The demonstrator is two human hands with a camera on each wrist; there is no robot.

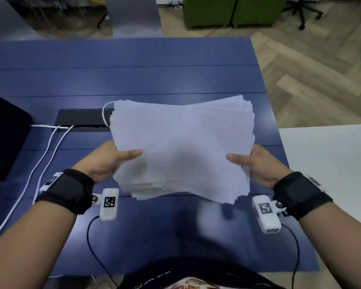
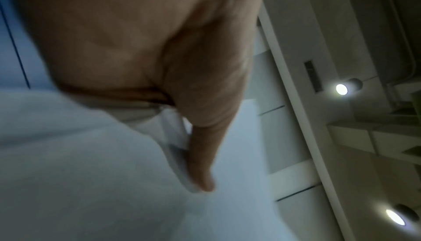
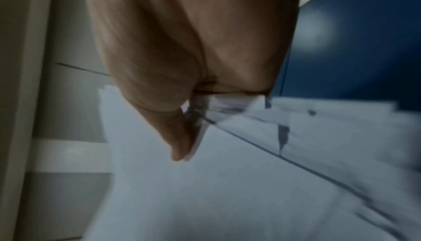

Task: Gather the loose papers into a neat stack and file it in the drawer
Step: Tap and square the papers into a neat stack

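A thick, slightly fanned stack of white papers (image 1: 181, 147) is held up above the blue desk (image 1: 133, 76). My left hand (image 1: 111, 159) grips its left edge with the thumb on top. My right hand (image 1: 254, 163) grips its right edge the same way. The fingers under the sheets are hidden. In the left wrist view my thumb (image 2: 205, 136) presses on the stack of papers (image 2: 79, 172). In the right wrist view my thumb (image 3: 175, 127) lies on the uneven sheets of the stack of papers (image 3: 250, 181). No drawer is in view.
A black cable tray (image 1: 81, 119) is set into the desk, with white cables (image 1: 48, 149) running to the left edge. A dark screen (image 1: 4, 134) stands at far left. A white table (image 1: 331, 159) adjoins on the right. Green cabinets (image 1: 233, 11) and a chair base (image 1: 302, 9) stand beyond.
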